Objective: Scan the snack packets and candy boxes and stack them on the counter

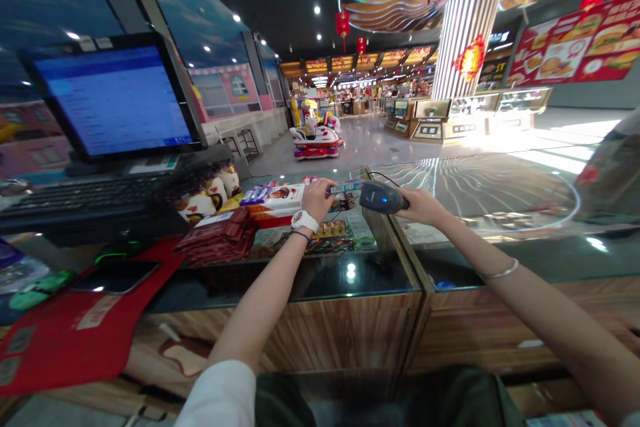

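My right hand is wrapped round the handle of a dark grey barcode scanner, which shows a small blue light on top. The scanner's head points left, towards a slim teal-labelled packet. My left hand, with a white watch on the wrist, grips the left end of that packet; its exact kind is too small to make out. Just left of this hand, flat boxed goods lie stacked on the glass counter. A pile of dark red packets sits nearer to me.
On the left stand a lit monitor and a black keyboard. A phone rests on a red mat, near a green-lit mouse. Patterned cups or packs stand behind the red pile. Beyond the counter is a red-and-white ride-on toy.
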The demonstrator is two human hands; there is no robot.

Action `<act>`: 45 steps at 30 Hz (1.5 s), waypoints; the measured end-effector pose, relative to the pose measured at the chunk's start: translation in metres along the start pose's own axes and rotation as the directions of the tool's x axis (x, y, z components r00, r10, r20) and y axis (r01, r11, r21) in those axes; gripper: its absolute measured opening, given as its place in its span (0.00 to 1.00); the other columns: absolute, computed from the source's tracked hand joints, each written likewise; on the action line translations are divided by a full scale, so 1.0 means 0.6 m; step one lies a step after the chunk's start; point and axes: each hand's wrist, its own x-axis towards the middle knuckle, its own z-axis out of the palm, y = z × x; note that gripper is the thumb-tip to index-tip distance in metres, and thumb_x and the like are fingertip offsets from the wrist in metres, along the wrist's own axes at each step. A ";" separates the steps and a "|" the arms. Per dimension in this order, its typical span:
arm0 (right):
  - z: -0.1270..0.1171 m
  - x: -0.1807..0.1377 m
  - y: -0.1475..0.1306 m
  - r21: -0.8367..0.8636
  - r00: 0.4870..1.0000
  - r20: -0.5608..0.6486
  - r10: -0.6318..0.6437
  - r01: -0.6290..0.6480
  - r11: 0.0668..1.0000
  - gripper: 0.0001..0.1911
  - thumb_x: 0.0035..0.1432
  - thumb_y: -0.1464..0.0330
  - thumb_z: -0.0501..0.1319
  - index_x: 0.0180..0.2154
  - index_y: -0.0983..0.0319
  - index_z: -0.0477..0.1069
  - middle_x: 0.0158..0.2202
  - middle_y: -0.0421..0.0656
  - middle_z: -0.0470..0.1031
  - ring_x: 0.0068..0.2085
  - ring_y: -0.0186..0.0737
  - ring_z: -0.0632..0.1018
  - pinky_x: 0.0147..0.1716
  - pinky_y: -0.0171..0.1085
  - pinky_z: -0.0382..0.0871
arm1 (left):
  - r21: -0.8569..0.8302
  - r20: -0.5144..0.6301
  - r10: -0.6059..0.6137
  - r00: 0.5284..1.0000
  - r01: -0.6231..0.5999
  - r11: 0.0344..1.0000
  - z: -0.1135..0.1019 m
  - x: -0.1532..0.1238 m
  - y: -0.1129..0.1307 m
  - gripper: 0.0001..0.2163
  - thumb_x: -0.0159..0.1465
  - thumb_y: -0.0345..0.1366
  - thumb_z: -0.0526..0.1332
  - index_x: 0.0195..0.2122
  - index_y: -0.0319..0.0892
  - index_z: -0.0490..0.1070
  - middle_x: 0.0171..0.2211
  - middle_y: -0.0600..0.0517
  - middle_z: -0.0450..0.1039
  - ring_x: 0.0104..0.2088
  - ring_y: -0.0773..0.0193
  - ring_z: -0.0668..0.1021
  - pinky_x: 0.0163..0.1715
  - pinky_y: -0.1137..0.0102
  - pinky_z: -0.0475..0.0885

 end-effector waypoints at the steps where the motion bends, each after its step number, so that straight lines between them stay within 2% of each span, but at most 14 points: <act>1: 0.000 0.000 0.000 0.001 1.000 0.000 0.004 -0.004 1.000 0.20 0.56 0.61 0.63 0.50 0.60 0.74 0.38 0.46 0.82 0.38 0.49 0.81 0.33 0.37 0.67 | 0.003 0.000 -0.001 1.000 0.001 1.000 0.001 0.000 0.000 0.07 0.61 0.27 0.63 0.39 0.44 0.72 0.42 0.49 0.78 0.47 0.56 0.77 0.49 0.63 0.69; 11: 0.009 0.000 0.009 0.050 1.000 -0.025 0.014 -0.013 0.999 0.19 0.55 0.59 0.63 0.47 0.58 0.75 0.38 0.46 0.82 0.37 0.50 0.81 0.32 0.38 0.67 | -0.038 -0.045 0.029 0.999 -0.030 0.999 0.008 0.001 -0.011 0.06 0.60 0.29 0.65 0.38 0.44 0.73 0.41 0.49 0.78 0.45 0.54 0.77 0.48 0.61 0.70; 17: 0.009 0.000 0.010 0.025 0.999 -0.006 0.048 -0.048 0.999 0.23 0.57 0.60 0.62 0.53 0.58 0.71 0.42 0.47 0.81 0.39 0.51 0.81 0.33 0.39 0.68 | -0.044 -0.047 0.019 0.999 -0.021 0.999 0.003 0.001 -0.007 0.07 0.59 0.27 0.65 0.38 0.44 0.73 0.41 0.48 0.78 0.46 0.54 0.78 0.49 0.61 0.70; 20: 0.008 -0.001 0.012 0.041 1.000 -0.001 0.018 -0.018 0.999 0.25 0.58 0.61 0.61 0.57 0.57 0.67 0.49 0.47 0.79 0.45 0.53 0.80 0.38 0.41 0.71 | -0.046 -0.042 0.012 0.999 -0.014 0.999 -0.001 0.002 -0.004 0.08 0.59 0.27 0.65 0.38 0.43 0.73 0.41 0.48 0.78 0.46 0.54 0.78 0.49 0.60 0.70; 23: 0.008 -0.001 0.018 0.073 0.997 0.007 -0.071 0.070 0.995 0.28 0.58 0.62 0.60 0.60 0.59 0.64 0.55 0.50 0.74 0.51 0.55 0.77 0.46 0.46 0.71 | -0.055 -0.050 0.007 0.999 -0.010 0.998 -0.003 0.002 -0.003 0.09 0.58 0.26 0.65 0.38 0.43 0.73 0.42 0.48 0.78 0.47 0.53 0.78 0.50 0.60 0.69; 26: 0.012 0.000 0.029 0.069 0.991 0.035 -0.129 0.126 0.990 0.28 0.58 0.64 0.60 0.60 0.59 0.65 0.53 0.51 0.73 0.52 0.55 0.75 0.51 0.50 0.69 | -0.064 -0.060 0.007 0.998 -0.011 0.998 -0.004 0.002 -0.002 0.09 0.58 0.25 0.64 0.38 0.43 0.72 0.42 0.48 0.78 0.47 0.53 0.77 0.51 0.59 0.69; 30: 0.025 0.001 0.055 0.048 0.987 0.056 -0.148 0.145 0.988 0.27 0.58 0.67 0.59 0.59 0.59 0.67 0.50 0.52 0.73 0.51 0.55 0.74 0.52 0.53 0.67 | -0.074 -0.068 0.013 0.998 -0.018 0.997 -0.006 0.002 -0.001 0.09 0.58 0.25 0.64 0.38 0.44 0.72 0.41 0.49 0.78 0.46 0.54 0.77 0.49 0.60 0.70; 38: 0.057 -0.006 0.121 0.128 0.986 0.111 -0.125 0.111 0.986 0.26 0.55 0.68 0.63 0.57 0.57 0.71 0.47 0.50 0.74 0.48 0.52 0.74 0.50 0.51 0.69 | -0.097 -0.075 0.021 0.997 -0.029 0.995 -0.004 0.001 0.005 0.07 0.59 0.27 0.64 0.38 0.44 0.72 0.42 0.48 0.78 0.47 0.54 0.77 0.49 0.60 0.69; 41: 0.065 -0.008 0.130 0.127 0.984 0.140 -0.112 0.094 0.987 0.27 0.55 0.69 0.63 0.58 0.56 0.71 0.47 0.49 0.74 0.48 0.50 0.75 0.50 0.50 0.69 | -0.103 -0.081 0.029 0.996 -0.037 0.994 -0.005 0.001 0.008 0.07 0.60 0.27 0.64 0.38 0.44 0.72 0.41 0.49 0.78 0.46 0.54 0.77 0.50 0.60 0.69; 45: 0.075 -0.006 0.131 0.182 0.978 0.162 -0.127 0.097 0.978 0.27 0.56 0.70 0.62 0.58 0.59 0.70 0.48 0.51 0.74 0.50 0.51 0.75 0.52 0.51 0.68 | -0.116 -0.092 0.054 0.994 -0.065 0.991 -0.007 0.000 0.011 0.08 0.59 0.25 0.64 0.38 0.44 0.72 0.42 0.49 0.78 0.47 0.55 0.78 0.49 0.61 0.69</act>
